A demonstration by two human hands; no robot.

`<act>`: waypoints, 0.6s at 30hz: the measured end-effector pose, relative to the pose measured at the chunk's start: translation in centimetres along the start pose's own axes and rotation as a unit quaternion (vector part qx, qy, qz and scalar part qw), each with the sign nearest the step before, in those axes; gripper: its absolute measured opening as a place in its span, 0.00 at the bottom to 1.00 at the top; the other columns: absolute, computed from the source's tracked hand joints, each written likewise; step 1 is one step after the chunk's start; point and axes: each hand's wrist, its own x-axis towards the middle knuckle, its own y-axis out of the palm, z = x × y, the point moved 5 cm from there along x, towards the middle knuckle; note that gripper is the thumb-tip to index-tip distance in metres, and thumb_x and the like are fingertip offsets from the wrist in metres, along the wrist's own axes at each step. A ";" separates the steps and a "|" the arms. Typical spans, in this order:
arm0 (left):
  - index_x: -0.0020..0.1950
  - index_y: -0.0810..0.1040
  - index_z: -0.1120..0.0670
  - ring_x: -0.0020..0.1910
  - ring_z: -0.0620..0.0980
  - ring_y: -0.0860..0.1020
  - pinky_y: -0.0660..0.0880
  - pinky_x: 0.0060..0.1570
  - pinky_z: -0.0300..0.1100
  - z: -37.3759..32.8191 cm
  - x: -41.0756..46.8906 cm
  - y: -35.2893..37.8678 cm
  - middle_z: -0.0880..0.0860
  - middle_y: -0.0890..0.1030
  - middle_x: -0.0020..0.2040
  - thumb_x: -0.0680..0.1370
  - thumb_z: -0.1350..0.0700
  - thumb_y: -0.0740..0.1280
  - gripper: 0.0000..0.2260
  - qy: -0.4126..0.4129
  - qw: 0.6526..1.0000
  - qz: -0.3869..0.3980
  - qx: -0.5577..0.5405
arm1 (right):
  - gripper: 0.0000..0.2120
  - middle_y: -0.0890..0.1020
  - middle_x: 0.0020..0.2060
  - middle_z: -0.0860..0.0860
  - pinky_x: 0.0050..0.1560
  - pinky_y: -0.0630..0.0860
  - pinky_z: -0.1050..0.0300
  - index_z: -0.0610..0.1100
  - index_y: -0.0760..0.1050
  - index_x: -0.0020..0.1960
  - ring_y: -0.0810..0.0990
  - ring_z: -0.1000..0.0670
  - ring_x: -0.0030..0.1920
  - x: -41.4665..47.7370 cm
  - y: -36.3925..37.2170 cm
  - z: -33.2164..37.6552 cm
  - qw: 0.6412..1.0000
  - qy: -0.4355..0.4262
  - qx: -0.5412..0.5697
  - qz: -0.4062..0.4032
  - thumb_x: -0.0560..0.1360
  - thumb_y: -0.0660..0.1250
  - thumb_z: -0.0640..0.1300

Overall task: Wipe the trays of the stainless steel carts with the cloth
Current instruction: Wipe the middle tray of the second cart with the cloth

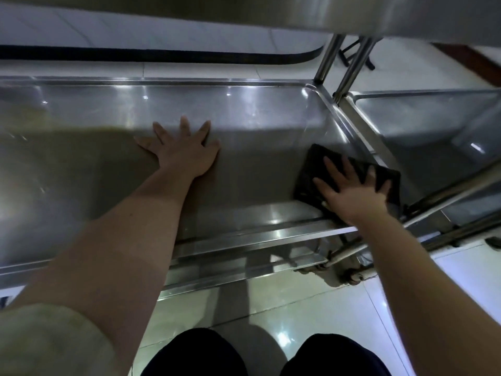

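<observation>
We look down into the large stainless steel tray [244, 112] of the nearer cart, which fills most of the view, its raised rim running along all sides. A second cart's tray [423, 120] stands just beside it on the right, with the round upright posts [326, 58] rising between them. Below the near rim we see glossy floor tiles [311, 310] and a caster [352, 278]. The bare left arm reaches forward, nearly straight, and the left hand [181, 153] lies flat, palm down, on the tray floor near its middle, with the fingers spread wide and holding nothing. The right hand [355, 191] lies flat too, its fingers splayed, and presses on the dark cloth [311, 169]. The cloth lies spread on the tray floor in the near right corner, against the right wall.
</observation>
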 end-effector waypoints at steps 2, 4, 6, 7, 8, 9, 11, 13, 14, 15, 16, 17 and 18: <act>0.76 0.42 0.30 0.76 0.70 0.39 0.37 0.60 0.80 -0.1 0.1 0.1 0.46 0.42 0.81 0.76 0.29 0.43 0.28 -0.001 1.000 0.016 -0.002 | 0.33 0.42 0.78 0.60 0.69 0.38 0.28 0.72 0.37 0.73 0.41 0.35 0.77 -2.3 1.0 6.7 0.996 -0.075 -0.001 -0.039 0.71 0.41 0.76; 0.75 0.42 0.29 0.76 0.69 0.38 0.37 0.61 0.79 0.1 0.2 -0.1 0.45 0.40 0.80 0.77 0.29 0.44 0.27 0.003 0.999 0.032 -0.006 | 0.35 0.44 0.78 0.62 0.67 0.34 0.29 0.73 0.38 0.73 0.41 0.35 0.77 -5.0 1.8 13.2 0.984 -0.164 0.016 -0.066 0.67 0.35 0.78; 0.75 0.43 0.30 0.76 0.67 0.37 0.36 0.63 0.78 0.9 0.6 -0.2 0.44 0.40 0.80 0.78 0.32 0.47 0.26 0.034 0.998 0.054 -0.015 | 0.35 0.42 0.78 0.62 0.67 0.30 0.30 0.74 0.35 0.71 0.37 0.36 0.77 -5.8 1.9 16.0 0.978 -0.200 0.029 -0.055 0.66 0.34 0.79; 0.76 0.44 0.31 0.77 0.66 0.37 0.37 0.65 0.77 1.8 0.8 -0.3 0.45 0.41 0.80 0.79 0.34 0.48 0.26 0.059 0.996 0.066 -0.017 | 0.34 0.41 0.78 0.62 0.67 0.30 0.30 0.74 0.34 0.71 0.36 0.36 0.76 -5.6 1.9 16.0 0.978 -0.202 0.029 -0.052 0.66 0.33 0.79; 0.77 0.46 0.34 0.77 0.64 0.37 0.38 0.67 0.76 3.0 0.8 -0.6 0.47 0.43 0.81 0.80 0.35 0.48 0.26 0.082 0.994 0.069 -0.010 | 0.34 0.40 0.78 0.62 0.68 0.30 0.30 0.74 0.34 0.70 0.35 0.37 0.76 -5.4 1.9 15.7 0.977 -0.203 0.027 -0.053 0.66 0.33 0.79; 0.78 0.47 0.36 0.78 0.63 0.39 0.38 0.67 0.75 4.7 0.7 -0.9 0.48 0.45 0.81 0.81 0.35 0.48 0.26 0.090 0.994 0.058 0.007 | 0.34 0.40 0.78 0.62 0.68 0.30 0.30 0.75 0.33 0.70 0.36 0.37 0.77 -5.2 2.0 15.3 0.978 -0.201 0.024 -0.056 0.66 0.33 0.79; 0.78 0.48 0.34 0.78 0.63 0.40 0.34 0.65 0.74 9.1 0.0 -1.3 0.46 0.46 0.81 0.80 0.33 0.47 0.26 0.066 0.996 0.009 0.052 | 0.34 0.41 0.78 0.62 0.68 0.31 0.30 0.75 0.33 0.70 0.36 0.37 0.77 -5.1 2.0 15.0 0.979 -0.193 0.017 -0.056 0.66 0.33 0.80; 0.76 0.46 0.31 0.78 0.62 0.38 0.33 0.64 0.75 13.3 -1.2 -1.2 0.42 0.44 0.80 0.78 0.30 0.43 0.26 0.048 0.996 -0.013 0.071 | 0.35 0.41 0.78 0.61 0.69 0.33 0.29 0.75 0.33 0.70 0.37 0.36 0.77 -5.3 2.0 15.5 0.980 -0.191 0.009 -0.052 0.65 0.32 0.80; 0.76 0.46 0.31 0.78 0.62 0.38 0.34 0.63 0.75 14.9 -1.7 -1.0 0.41 0.44 0.80 0.78 0.30 0.42 0.26 0.044 0.997 -0.013 0.062 | 0.35 0.40 0.78 0.61 0.69 0.34 0.29 0.75 0.33 0.70 0.37 0.36 0.77 -5.4 1.9 15.6 0.980 -0.191 0.006 -0.049 0.64 0.31 0.80; 0.76 0.46 0.30 0.78 0.62 0.38 0.34 0.64 0.76 16.2 -2.0 -0.9 0.41 0.44 0.80 0.77 0.30 0.42 0.26 0.043 0.998 -0.013 0.047 | 0.36 0.40 0.78 0.62 0.70 0.34 0.29 0.75 0.33 0.70 0.37 0.36 0.77 -5.3 1.8 15.5 0.981 -0.189 0.006 -0.044 0.63 0.30 0.80; 0.75 0.46 0.30 0.78 0.62 0.39 0.36 0.65 0.77 16.9 -2.3 -0.9 0.41 0.45 0.80 0.78 0.31 0.42 0.25 0.043 0.998 -0.015 0.033 | 0.37 0.40 0.78 0.62 0.70 0.35 0.29 0.75 0.33 0.70 0.38 0.36 0.77 -5.3 1.8 15.4 0.983 -0.182 0.007 -0.037 0.62 0.29 0.81; 0.75 0.46 0.29 0.78 0.61 0.41 0.37 0.65 0.76 17.2 -2.4 -0.9 0.40 0.45 0.80 0.78 0.32 0.43 0.24 0.042 0.999 -0.017 0.020 | 0.37 0.39 0.78 0.61 0.71 0.36 0.28 0.74 0.32 0.70 0.37 0.36 0.77 -5.3 1.8 15.4 0.985 -0.171 0.010 -0.032 0.62 0.29 0.80; 0.75 0.46 0.28 0.78 0.60 0.42 0.38 0.66 0.76 17.1 -2.5 -1.0 0.40 0.46 0.80 0.78 0.32 0.44 0.24 0.039 0.999 -0.021 0.011 | 0.36 0.39 0.78 0.61 0.70 0.36 0.28 0.74 0.32 0.71 0.37 0.35 0.77 -5.6 1.8 15.8 0.987 -0.156 0.011 -0.027 0.64 0.31 0.79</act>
